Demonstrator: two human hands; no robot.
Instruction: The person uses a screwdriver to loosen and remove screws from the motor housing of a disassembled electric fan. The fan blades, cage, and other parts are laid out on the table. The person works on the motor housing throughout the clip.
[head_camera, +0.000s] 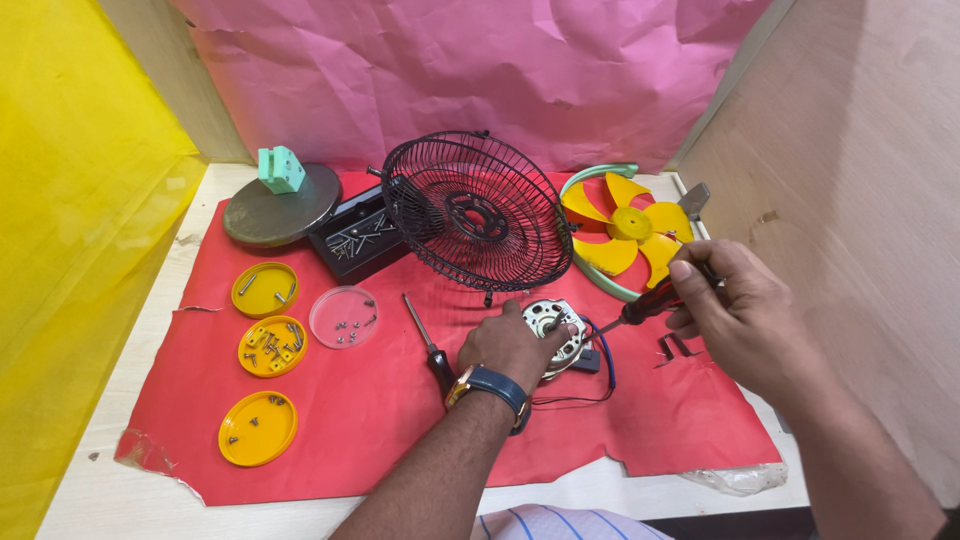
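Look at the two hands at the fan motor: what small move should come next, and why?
Probably turn the screwdriver in place. The right hand holds it with its tip at the motor, and the left hand already steadies the motor on the red sheet. Whether the tip sits in a screw cannot be told.

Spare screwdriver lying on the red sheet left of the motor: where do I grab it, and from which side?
Take the spare screwdriver by its dark handle, the thick end nearest the left hand. Its thin metal shaft points up-left toward the clear dish. Probably come from above and the left, since the wrist crowds the handle's right side.
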